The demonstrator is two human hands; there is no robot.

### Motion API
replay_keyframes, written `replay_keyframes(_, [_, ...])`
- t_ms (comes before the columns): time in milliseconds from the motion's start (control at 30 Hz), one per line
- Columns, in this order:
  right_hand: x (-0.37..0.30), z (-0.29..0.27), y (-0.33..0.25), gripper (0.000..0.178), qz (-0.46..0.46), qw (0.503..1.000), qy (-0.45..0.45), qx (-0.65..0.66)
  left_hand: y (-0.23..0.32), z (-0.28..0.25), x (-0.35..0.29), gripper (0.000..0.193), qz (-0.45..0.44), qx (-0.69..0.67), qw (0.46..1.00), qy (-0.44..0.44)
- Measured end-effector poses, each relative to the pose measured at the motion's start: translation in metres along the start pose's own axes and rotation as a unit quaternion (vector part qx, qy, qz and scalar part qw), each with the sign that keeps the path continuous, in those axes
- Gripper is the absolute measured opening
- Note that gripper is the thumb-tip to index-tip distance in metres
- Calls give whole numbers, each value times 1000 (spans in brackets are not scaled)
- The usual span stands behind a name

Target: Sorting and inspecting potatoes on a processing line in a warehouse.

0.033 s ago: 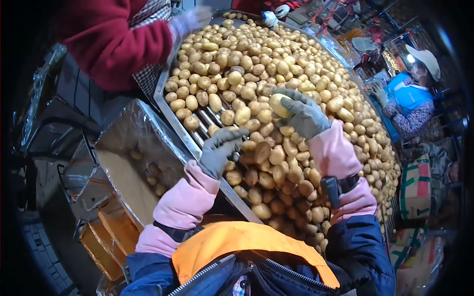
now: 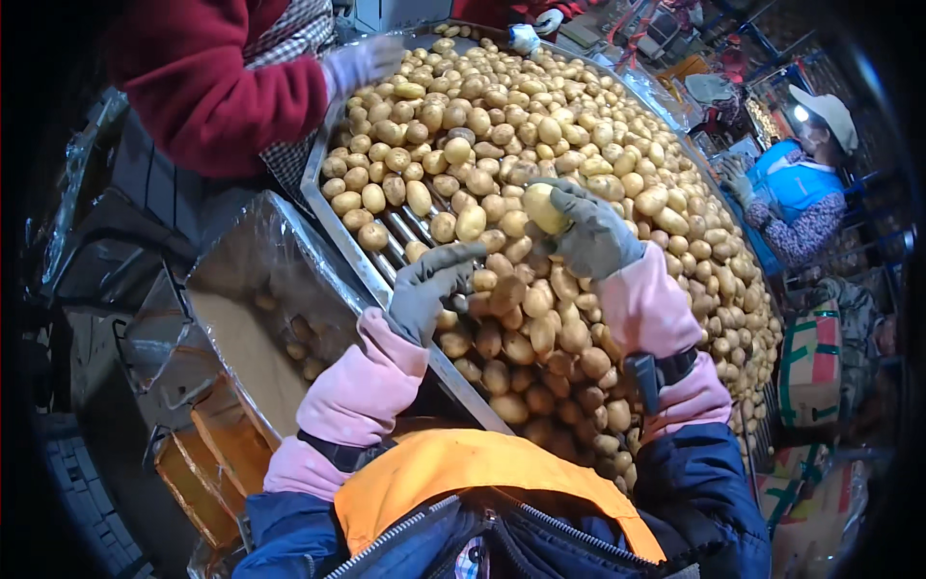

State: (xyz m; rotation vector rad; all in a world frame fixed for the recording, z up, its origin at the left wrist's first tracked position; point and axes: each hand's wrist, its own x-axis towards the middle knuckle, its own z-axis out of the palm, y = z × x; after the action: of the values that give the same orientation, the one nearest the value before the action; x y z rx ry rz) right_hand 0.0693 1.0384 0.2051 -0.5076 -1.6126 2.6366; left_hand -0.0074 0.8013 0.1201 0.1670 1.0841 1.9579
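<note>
1. Pale-yellow oval potato [image 2: 542,208] is grasped in grey-gloved right hand [image 2: 592,234], two o'clock from grey-gloved left hand [image 2: 422,297].
2. Left hand is held released, fingers extended, by tan, rounded potato heap [image 2: 575,336].

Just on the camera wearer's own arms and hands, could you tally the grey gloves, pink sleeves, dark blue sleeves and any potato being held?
Grey gloves: 2
Pink sleeves: 2
Dark blue sleeves: 2
Held potato: 1
Total: 7
</note>
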Motion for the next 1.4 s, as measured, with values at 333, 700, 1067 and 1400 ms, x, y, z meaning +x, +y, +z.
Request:
replay_keyframes(333, [-73,73,45,39,-110,968,-42,-221,-12,22,-57,45,-94,-352,913,-184])
replay_keyframes(700, [-100,85,132,36,-114,940,-69,-313,-32,-40,-205,47,26,-473,876,-88])
replay_keyframes(1067, [-93,66,177,35,-350,680,-118,-633,-78,-139,-418,37,398,-318,746,428])
replay_keyframes(1400, [-88,66,179,39,-377,649,-136,-646,-132,-161,-481,42,232,-146,713,646])
